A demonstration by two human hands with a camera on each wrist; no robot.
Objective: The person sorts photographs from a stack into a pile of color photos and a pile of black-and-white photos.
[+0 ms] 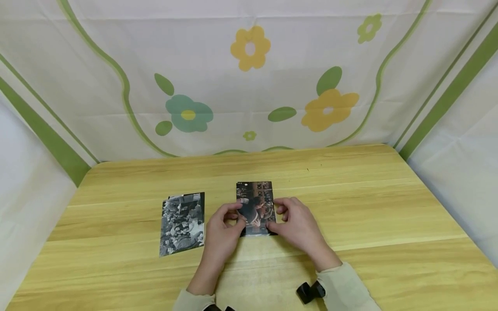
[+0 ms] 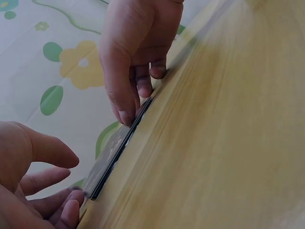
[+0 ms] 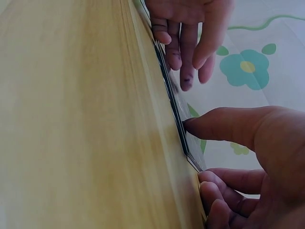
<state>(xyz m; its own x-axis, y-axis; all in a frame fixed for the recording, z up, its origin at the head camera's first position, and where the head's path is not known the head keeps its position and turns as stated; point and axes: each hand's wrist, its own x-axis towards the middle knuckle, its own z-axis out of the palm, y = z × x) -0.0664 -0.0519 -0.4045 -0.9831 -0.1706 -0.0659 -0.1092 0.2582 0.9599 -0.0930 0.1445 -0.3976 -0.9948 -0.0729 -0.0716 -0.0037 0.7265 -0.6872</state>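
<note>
A small stack of photo prints point(image 1: 256, 216) lies on the table, its top picture showing people in a dim room. My left hand point(image 1: 223, 233) is at the stack's left side, fingertips right at the edge; in the left wrist view its thumb stands apart from the prints. At the opposite side, my right hand point(image 1: 297, 222) pinches the near right corner, thumb on the top face and curled fingers along the edge. From the side, the stack's dark layered edge point(image 3: 177, 114) shows low on the table. Left of it lies a black-and-white photo point(image 1: 180, 226) of a crowd.
Darker print edges show under the black-and-white photo. The wooden table point(image 1: 369, 207) extends around the prints. A flower-patterned white cloth point(image 1: 249, 95) hangs behind it and at both sides. A black wrist device point(image 1: 310, 293) sits by the right sleeve.
</note>
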